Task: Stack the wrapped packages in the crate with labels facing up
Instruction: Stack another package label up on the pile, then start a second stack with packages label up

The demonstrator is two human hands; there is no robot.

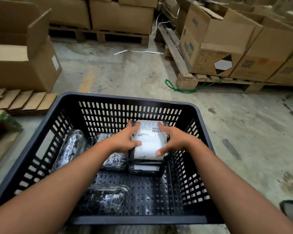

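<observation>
A black slotted plastic crate (125, 98) stands on the concrete floor in front of me. Inside, at the far right, a wrapped package (149, 142) lies with its white label up on top of another labelled package (146, 169). My left hand (125, 139) grips its left side and my right hand (172, 141) grips its right side. More wrapped packages lie label-hidden: one leaning at the left wall (71, 149), one under my left forearm (114, 160), one near the front (107, 200).
Open cardboard boxes (22, 53) and flattened cardboard (24, 100) sit to the left. Wooden pallets with stacked cartons (227, 53) stand behind and to the right. A green cord (179, 89) and a white strap (137, 51) lie on the floor.
</observation>
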